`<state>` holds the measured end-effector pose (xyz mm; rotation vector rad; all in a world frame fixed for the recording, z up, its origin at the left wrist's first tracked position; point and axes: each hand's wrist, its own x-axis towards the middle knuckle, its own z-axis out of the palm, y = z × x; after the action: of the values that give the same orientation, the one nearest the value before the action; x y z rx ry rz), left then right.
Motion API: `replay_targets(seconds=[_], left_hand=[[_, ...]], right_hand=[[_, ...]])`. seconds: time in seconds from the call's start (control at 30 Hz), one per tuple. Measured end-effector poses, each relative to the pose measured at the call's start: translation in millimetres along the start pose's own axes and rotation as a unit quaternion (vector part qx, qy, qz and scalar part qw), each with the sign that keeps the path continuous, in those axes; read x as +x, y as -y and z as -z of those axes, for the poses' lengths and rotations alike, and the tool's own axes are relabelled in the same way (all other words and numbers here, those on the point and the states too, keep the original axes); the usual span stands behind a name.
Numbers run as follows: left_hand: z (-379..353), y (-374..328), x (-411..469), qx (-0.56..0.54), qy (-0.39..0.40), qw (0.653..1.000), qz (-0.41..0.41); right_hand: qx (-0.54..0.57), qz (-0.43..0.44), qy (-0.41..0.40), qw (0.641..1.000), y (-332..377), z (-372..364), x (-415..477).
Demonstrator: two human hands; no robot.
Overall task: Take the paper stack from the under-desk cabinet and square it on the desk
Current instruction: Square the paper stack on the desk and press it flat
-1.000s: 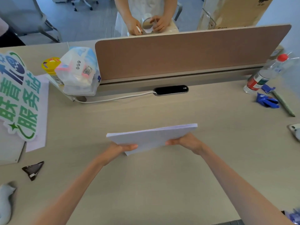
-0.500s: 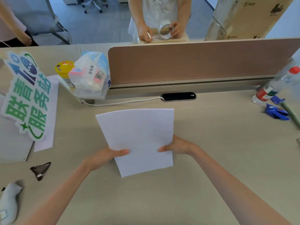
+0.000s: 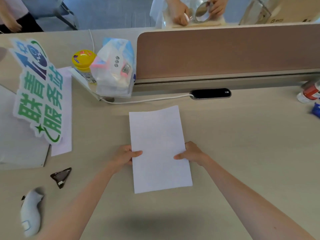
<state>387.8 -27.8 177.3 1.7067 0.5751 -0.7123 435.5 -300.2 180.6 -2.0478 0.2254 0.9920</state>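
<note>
The left hand [image 3: 125, 157] pinches the left long edge of the paper stack [image 3: 160, 149], thumb on top, and the right hand [image 3: 191, 154] has the same grip on the right edge — the stack sits mid-table [image 3: 242, 144], portrait-wise, slightly skewed. The squaring step looks under way; next it likely wants standing on edge and tapping — whether it lies flat or hovers, I cannot tell.
</note>
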Motion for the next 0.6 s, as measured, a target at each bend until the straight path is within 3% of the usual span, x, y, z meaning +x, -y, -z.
replay_targets(seconds=[0.1,0.3,0.47,0.6], left_hand=[[-1,3,6,0.039,-0.017,0.999,-0.003],[-8,0,11,0.085,-0.089,0.992,-0.044],[-4,4,14,0.168,-0.075,0.983,-0.018],[-10,1,10,0.237,-0.111,0.965,-0.029]], right_hand=[[-0.075,-0.015,-0.052,0.996,-3,-11,7],[-0.121,-0.038,-0.087,0.988,1,-19,14],[-0.172,-0.067,-0.111,0.976,2,-22,11],[-0.212,-0.083,-0.131,0.965,4,-24,8]])
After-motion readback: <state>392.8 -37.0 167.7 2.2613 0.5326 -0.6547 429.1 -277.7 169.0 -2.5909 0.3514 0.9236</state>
